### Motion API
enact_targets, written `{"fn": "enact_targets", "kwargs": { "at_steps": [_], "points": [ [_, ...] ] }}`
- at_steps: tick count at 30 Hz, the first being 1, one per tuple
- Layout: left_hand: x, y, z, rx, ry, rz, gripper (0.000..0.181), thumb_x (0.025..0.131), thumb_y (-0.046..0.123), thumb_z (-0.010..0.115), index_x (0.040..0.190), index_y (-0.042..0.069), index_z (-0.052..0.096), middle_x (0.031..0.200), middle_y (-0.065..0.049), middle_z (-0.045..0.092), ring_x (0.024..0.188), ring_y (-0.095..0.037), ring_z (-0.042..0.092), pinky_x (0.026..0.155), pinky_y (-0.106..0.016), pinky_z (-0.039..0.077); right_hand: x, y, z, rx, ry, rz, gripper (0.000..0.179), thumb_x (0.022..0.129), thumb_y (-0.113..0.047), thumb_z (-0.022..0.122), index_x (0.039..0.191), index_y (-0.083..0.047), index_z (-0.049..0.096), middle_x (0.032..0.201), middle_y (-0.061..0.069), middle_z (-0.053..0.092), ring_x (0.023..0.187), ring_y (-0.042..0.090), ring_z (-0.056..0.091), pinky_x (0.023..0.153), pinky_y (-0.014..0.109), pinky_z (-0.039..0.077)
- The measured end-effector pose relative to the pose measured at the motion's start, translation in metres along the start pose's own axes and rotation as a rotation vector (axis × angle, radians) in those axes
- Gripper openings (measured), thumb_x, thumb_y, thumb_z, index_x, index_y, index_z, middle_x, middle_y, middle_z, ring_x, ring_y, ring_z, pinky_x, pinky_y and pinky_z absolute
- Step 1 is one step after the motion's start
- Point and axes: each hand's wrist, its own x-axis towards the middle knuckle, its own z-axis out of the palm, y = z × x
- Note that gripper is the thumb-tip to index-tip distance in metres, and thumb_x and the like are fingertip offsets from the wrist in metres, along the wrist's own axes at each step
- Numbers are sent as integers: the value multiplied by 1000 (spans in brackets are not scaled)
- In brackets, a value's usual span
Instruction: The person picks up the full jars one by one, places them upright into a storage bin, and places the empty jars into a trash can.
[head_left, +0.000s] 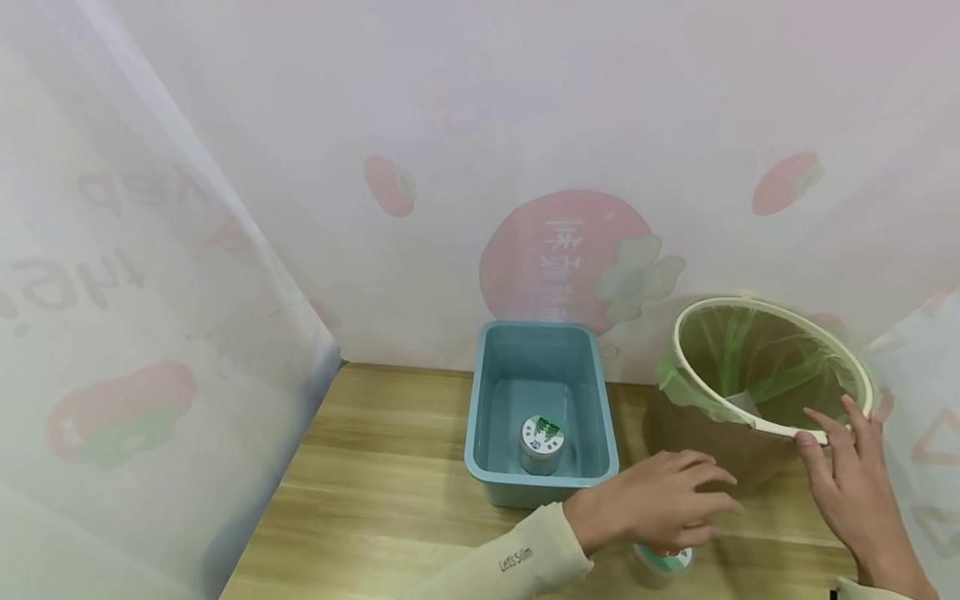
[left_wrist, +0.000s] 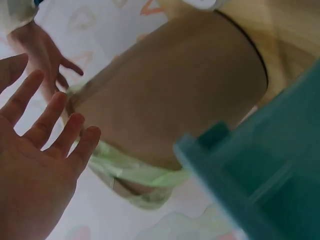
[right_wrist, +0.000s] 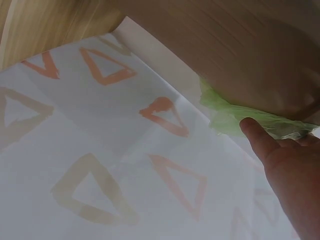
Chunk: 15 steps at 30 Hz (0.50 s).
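A brown trash bin [head_left: 705, 442] with a cream rim ring and a green liner bag [head_left: 686, 393] stands at the right. My right hand [head_left: 855, 479] touches the bin's near right rim, fingers fairly straight. In the right wrist view its thumb lies by the liner's edge. My left hand [head_left: 667, 500] hovers in front of the bin, its fingers spread and nothing held. Below it a round container [head_left: 667, 560] with a green, white and orange lid sits on the table, partly hidden. Another round tin [head_left: 542, 446] with a white and green lid stands inside the blue basin [head_left: 474, 417].
The blue basin stands close to the bin's left side. Printed white curtains [head_left: 420, 275] hang behind the wooden table [head_left: 360, 467] and at both sides. Something pale [head_left: 742, 403] shows inside the bin's liner.
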Motion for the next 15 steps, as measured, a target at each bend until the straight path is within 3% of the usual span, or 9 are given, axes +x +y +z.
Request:
{"fn": "enact_targets", "kwargs": {
  "at_steps": [5,11,15],
  "points": [
    [-2,14,16,28,-71,10,51,112,61,48,161,45,48,170,13,41,159,-12,37,125,-23,36,-2,1,0,-1,8,-1,45,117,-21,48,151,7,54,178,32,12,168,52,-7,131,73,-1],
    [-1,26,37,45,-252,-62,71,103,80,46,168,57,27,178,16,25,164,-13,25,130,-29,30,-2,0,0,2,5,-1,45,116,-22,48,151,6,54,178,31,13,167,52,-9,131,74,-1],
    [-5,32,52,31,-252,-123,82,97,82,56,168,61,21,178,14,23,165,-17,24,132,-35,29,0,0,0,3,9,-5,45,116,-22,48,152,6,54,179,31,13,168,51,-9,131,74,-1]
  ]
}}
